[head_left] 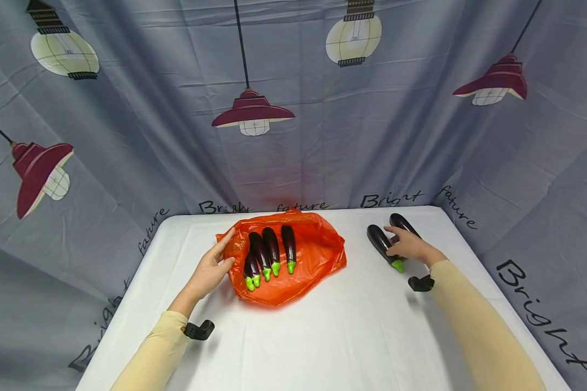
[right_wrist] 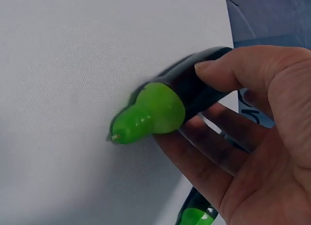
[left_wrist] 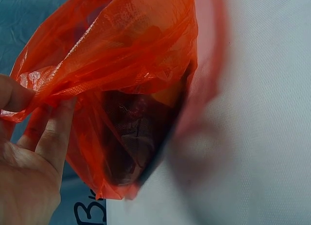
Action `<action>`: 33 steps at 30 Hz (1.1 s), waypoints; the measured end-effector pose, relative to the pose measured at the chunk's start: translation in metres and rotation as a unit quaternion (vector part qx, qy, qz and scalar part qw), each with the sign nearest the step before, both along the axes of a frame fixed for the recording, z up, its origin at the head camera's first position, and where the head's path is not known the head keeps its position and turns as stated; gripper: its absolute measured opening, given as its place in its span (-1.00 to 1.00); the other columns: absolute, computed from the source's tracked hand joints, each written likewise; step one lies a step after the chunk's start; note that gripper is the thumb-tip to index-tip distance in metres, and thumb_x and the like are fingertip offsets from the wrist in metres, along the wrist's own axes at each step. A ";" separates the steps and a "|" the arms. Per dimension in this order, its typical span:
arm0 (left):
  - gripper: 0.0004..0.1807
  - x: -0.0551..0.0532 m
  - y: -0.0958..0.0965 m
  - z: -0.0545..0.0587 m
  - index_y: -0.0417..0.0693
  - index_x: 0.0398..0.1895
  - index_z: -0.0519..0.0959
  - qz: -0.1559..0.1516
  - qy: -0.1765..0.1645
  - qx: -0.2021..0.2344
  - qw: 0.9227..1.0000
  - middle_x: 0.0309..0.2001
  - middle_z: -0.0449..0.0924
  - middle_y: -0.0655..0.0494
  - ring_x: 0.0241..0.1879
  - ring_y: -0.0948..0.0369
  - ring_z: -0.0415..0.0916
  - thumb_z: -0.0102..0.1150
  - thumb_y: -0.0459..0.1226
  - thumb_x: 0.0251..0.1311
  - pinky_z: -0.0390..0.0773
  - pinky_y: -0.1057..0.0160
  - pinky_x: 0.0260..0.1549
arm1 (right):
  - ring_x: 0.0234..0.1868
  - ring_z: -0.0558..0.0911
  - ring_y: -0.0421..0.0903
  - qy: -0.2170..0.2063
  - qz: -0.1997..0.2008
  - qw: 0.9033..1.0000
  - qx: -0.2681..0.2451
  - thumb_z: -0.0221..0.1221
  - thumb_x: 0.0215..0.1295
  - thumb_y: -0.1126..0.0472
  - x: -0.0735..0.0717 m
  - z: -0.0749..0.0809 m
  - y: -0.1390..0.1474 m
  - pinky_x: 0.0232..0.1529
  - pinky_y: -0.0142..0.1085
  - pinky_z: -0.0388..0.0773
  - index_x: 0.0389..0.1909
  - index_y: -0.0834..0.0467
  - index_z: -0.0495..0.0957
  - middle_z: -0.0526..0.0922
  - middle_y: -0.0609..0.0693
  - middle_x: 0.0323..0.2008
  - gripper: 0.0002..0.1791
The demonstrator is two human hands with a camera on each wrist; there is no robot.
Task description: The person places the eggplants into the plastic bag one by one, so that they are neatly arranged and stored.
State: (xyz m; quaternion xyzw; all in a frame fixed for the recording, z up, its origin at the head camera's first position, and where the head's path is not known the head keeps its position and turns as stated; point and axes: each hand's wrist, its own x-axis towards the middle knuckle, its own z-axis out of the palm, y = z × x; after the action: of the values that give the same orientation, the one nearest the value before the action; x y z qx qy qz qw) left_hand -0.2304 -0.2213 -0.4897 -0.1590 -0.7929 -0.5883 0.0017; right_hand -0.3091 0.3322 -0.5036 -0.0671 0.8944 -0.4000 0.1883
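An orange plastic bag [head_left: 323, 247] lies spread on the table with its mouth facing the near side. Several dark purple eggplants [head_left: 288, 244] with green stem ends lie in it. My left hand [head_left: 209, 272] pinches the bag's left edge between thumb and fingers; the left wrist view shows the thin film [left_wrist: 121, 50] bunched there. On the right, my right hand [head_left: 411, 245] grips an eggplant [right_wrist: 160, 108], thumb on top and fingers along its other side. That eggplant's green end points toward the near side. Beside it is a second eggplant [head_left: 402, 221], partly hidden by the hand.
A white cloth covers the table [head_left: 313, 347]. Grey-blue curtains [head_left: 303, 163] printed with lamps and lettering stand behind it and along both sides. Each wrist carries a small black camera mount [head_left: 199, 330].
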 end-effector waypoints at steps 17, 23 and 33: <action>-0.20 0.000 -0.001 -0.002 0.10 0.64 0.13 0.003 0.006 -0.003 1.000 0.61 0.04 0.06 0.44 -0.09 0.23 0.03 -0.53 0.38 0.42 0.49 0.12 | 0.02 0.60 0.14 -0.048 -0.017 0.998 -0.036 0.35 0.28 0.29 -0.002 0.001 0.003 -0.10 -0.02 0.68 0.63 0.26 -0.08 0.34 0.42 0.28 0.04; -0.20 0.000 0.000 -0.002 0.08 0.64 0.13 0.000 0.003 0.002 1.000 0.61 0.04 0.03 0.44 -0.11 0.23 0.04 -0.52 0.38 0.43 0.49 0.11 | 0.01 0.60 0.13 -0.050 -0.020 0.998 -0.043 0.36 0.27 0.28 -0.004 -0.003 0.004 -0.10 -0.01 0.67 0.63 0.24 -0.08 0.33 0.42 0.28 0.05; -0.21 0.000 -0.001 -0.003 0.10 0.64 0.13 -0.003 -0.001 0.006 1.000 0.61 0.03 0.04 0.43 -0.10 0.24 0.04 -0.52 0.40 0.48 0.47 0.05 | -0.01 0.58 0.11 -0.050 -0.022 0.997 -0.049 0.36 0.27 0.28 -0.005 -0.004 0.002 -0.13 -0.04 0.68 0.63 0.24 -0.03 0.33 0.39 0.28 0.02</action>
State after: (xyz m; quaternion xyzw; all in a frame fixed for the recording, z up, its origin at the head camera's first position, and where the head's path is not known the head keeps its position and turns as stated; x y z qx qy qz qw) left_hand -0.2304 -0.2218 -0.4923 -0.1612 -0.7890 -0.5929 -0.0001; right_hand -0.3143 0.3346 -0.5074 -0.0360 0.8647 -0.4500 0.2202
